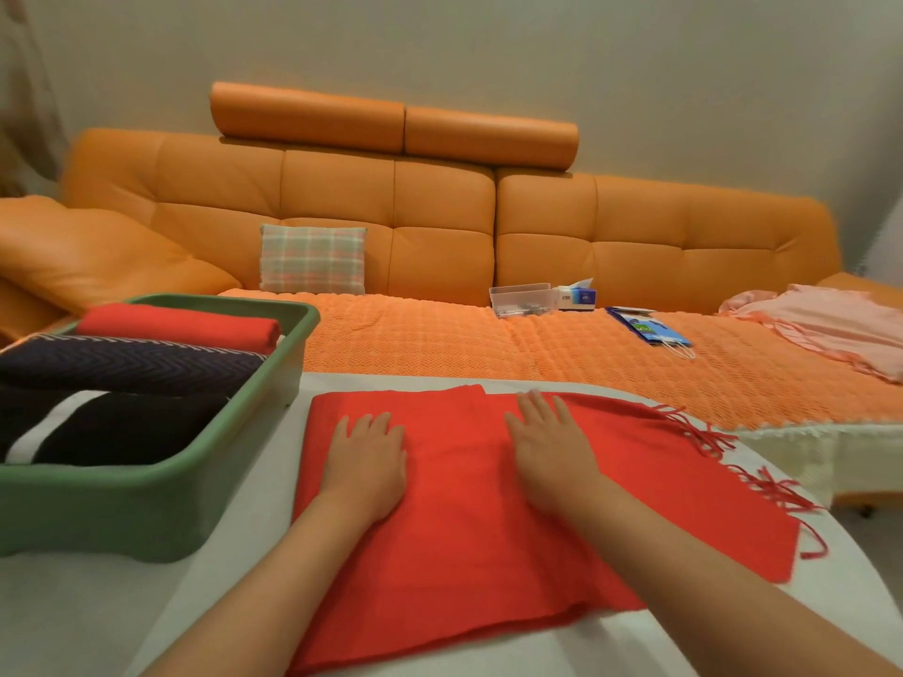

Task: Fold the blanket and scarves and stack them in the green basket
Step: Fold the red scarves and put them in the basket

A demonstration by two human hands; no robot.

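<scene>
Red scarf [464, 520] lies flat on the white table [73, 627] right in front of the person, folded over at least once, w/ its fringe [708, 439] trailing off the right end. Both hands are on it, palms down. L hand [366, 461] rests on the left part, fingers straight and close together, gripping nothing. R hand [552, 452] presses nearer the middle, just by a fold edge, fingers straight and slightly fanned, also gripping nothing. Green basket [122, 510] sits on the table just left of the scarf. 3 folded pieces lie in it side by side: a red roll [181, 324] at the far end, a navy zigzag piece [132, 366] in the middle, a black piece w/ white stripe [97, 427] nearest. Beyond the table is an orange sofa [440, 212] w/ an orange knit cover [464, 344] on the seat. On it: a plaid cushion [312, 259], a clear plastic box [520, 299], a tissue box [579, 295], a blue paper bag [650, 327], and a pink cloth [830, 324] at far right.
</scene>
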